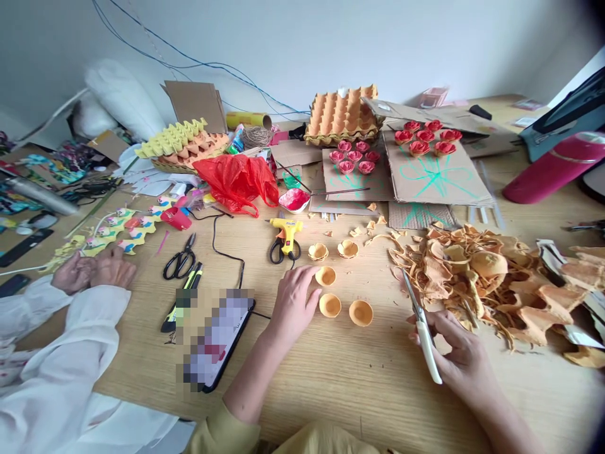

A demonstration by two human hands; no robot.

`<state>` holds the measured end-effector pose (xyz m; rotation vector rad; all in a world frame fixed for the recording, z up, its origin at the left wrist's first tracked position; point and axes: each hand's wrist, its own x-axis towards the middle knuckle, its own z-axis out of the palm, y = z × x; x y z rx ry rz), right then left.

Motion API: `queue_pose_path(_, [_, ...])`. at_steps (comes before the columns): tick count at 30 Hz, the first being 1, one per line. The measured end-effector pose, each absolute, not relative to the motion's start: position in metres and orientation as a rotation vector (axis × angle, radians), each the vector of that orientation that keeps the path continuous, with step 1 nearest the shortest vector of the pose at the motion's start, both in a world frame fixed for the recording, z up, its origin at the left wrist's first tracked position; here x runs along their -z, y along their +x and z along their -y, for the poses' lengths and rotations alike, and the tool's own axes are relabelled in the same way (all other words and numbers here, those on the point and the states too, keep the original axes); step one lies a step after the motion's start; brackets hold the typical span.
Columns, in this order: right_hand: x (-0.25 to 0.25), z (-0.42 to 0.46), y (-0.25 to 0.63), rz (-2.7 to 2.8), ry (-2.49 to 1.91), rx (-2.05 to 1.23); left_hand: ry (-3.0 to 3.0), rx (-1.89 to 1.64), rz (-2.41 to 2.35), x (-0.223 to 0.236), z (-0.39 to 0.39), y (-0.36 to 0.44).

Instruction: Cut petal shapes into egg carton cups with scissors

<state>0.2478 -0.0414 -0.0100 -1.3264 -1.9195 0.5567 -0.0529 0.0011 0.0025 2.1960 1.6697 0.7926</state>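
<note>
My left hand (pixel 293 299) rests on the table with fingers outstretched, its fingertips at the left rim of a small cup (pixel 326 276) cut from egg carton. Just in front of that cup are two more plain cups, one (pixel 329 306) near my thumb and another (pixel 361 313) to the right. Behind them sit two layered, petal-edged carton flowers (pixel 318 252). My right hand (pixel 456 353) is closed around white-handled scissors (pixel 425 337), blades pointing away from me toward a heap of carton scraps (pixel 472 277).
Left of my arm lie a phone (pixel 222 340), a utility knife (pixel 182 299), black scissors (pixel 179 257) and a yellow glue gun (pixel 285 234). A co-worker's hands (pixel 97 270) are at far left. Behind stand painted red flowers (pixel 418 147), egg trays (pixel 340 116) and a pink bottle (pixel 551 169).
</note>
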Motion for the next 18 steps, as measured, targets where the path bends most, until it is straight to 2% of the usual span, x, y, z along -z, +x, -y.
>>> queue_pose_path(5, [0.009, 0.041, 0.246, 1.948, -1.332, -0.531, 2.334, -0.579, -1.542, -0.002, -0.018, -0.053])
queue_pose_path(9, [0.010, 0.041, 0.245, 1.967, -1.339, -0.522, 2.362, -0.537, -1.547, 0.002, -0.021, -0.050])
queue_pose_path(18, [0.006, 0.041, 0.243, 1.986, -1.329, -0.534, 2.158, -0.887, -1.644, -0.007, -0.012, -0.049])
